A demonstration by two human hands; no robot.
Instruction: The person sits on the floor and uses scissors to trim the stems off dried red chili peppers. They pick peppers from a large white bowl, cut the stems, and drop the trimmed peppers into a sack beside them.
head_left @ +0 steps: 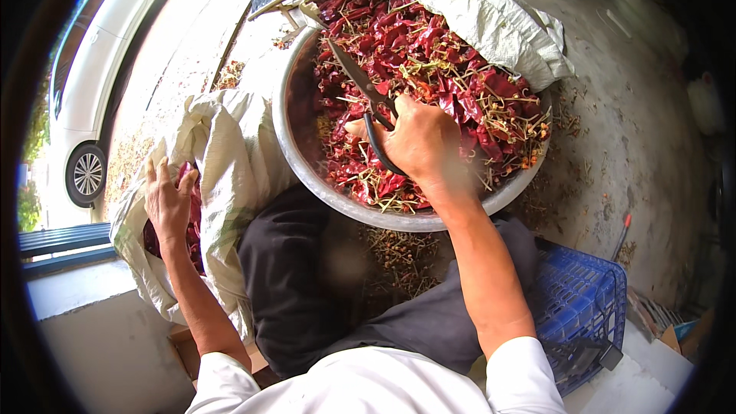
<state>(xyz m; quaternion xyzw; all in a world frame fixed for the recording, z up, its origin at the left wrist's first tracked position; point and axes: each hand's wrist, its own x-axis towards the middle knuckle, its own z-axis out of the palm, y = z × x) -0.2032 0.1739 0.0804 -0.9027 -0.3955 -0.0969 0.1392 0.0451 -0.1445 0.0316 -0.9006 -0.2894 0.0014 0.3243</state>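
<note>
My right hand [425, 142] grips a pair of scissors [354, 70] with black handles, over a wide metal basin [290, 134]. Their blades point away to the upper left. The basin is heaped with dried red chilies [441, 50], mixed with pale stems and some loose seeds. On the left, a white woven sack [230, 138] stands with its mouth open. More dried red chilies [195, 218] show inside it. My left hand [169, 199] is at the sack's mouth, fingers extended and apart, next to these chilies; I see nothing held in it.
Another white woven sack [460, 8] drapes over the basin's far rim. A blue plastic crate [579, 299] stands by my right leg. Stems and scraps [399, 257] litter the ground between my legs. A white car [103, 54] is parked at the far left.
</note>
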